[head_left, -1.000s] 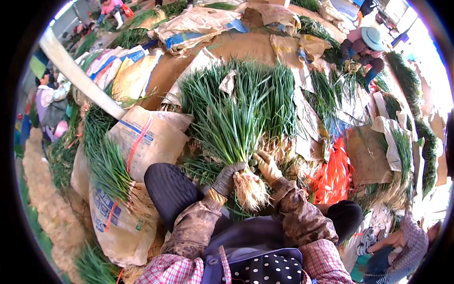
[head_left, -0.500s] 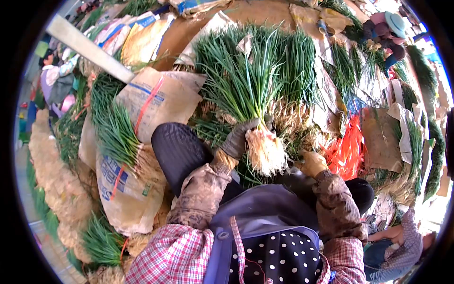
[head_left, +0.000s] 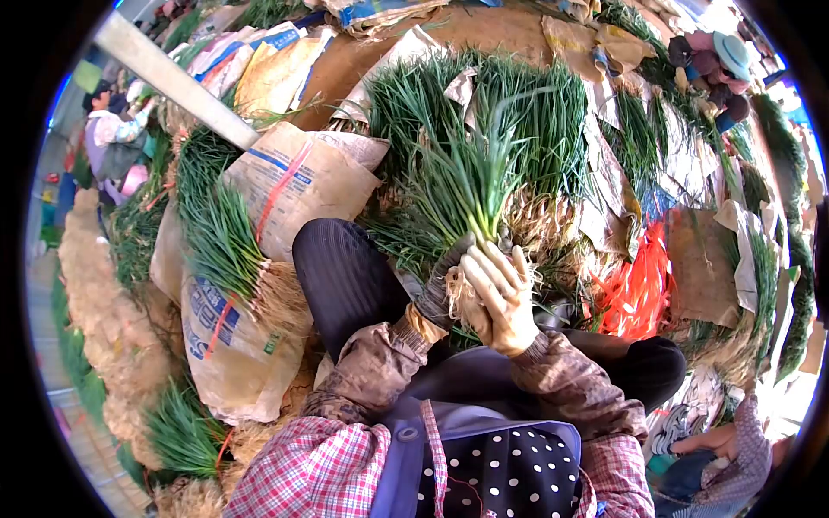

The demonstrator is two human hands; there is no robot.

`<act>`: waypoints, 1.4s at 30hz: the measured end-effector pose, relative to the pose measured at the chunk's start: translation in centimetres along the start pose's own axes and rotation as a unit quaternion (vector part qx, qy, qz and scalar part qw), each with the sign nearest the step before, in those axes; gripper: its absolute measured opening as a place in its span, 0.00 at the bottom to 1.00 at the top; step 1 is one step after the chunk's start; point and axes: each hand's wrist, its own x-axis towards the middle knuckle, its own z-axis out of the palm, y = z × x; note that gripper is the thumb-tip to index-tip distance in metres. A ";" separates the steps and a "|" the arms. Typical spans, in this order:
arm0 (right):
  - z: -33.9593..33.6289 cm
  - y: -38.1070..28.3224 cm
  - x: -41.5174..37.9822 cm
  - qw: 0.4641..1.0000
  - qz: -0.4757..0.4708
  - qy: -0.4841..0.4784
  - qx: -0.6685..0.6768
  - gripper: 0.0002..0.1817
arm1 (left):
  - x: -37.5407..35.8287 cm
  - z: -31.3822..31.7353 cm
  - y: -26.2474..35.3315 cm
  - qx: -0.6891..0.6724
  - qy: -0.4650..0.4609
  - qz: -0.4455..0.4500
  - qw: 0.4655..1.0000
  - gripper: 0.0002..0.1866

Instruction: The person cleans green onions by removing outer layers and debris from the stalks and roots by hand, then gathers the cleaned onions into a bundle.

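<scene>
My left hand (head_left: 439,289), in a dark glove, grips a bunch of green onions (head_left: 477,186) near its root end, with the leaves pointing away from me. Pressed flat against the roots is my right hand (head_left: 496,293), in a pale yellowish glove, its fingers stretched out and slightly apart. It covers most of the roots; a few show at its sides. Beyond the held bunch lies a large pile of green onions (head_left: 553,129). A tied bunch (head_left: 220,237) rests on a printed sack (head_left: 229,345) to the left.
Red plastic strips (head_left: 639,289) lie right of my hands. A pale bar (head_left: 173,78) slants in at the upper left. One person (head_left: 108,138) is at the far left, another with a light blue hat (head_left: 731,56) at the upper right, and a third (head_left: 725,449) at the lower right.
My right hand has moved left and up from beside the bunch onto its roots. The bunch, still in my left hand, has its leaf tips blurred. The whole view has shifted slightly.
</scene>
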 end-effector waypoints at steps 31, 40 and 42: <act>-0.9 8.5 5.1 0.933 0.260 -0.236 -0.081 0.22 | -5.7 2.8 -3.0 -0.139 -0.378 -0.257 0.878 0.28; -5.2 23.6 -8.3 0.862 0.486 -0.139 -0.032 0.11 | -5.6 1.8 -0.9 -0.067 -0.411 -0.180 0.891 0.22; -3.2 20.5 -11.9 0.898 0.290 -0.325 0.062 0.18 | -6.6 3.7 -0.5 -0.062 -0.338 -0.173 0.923 0.22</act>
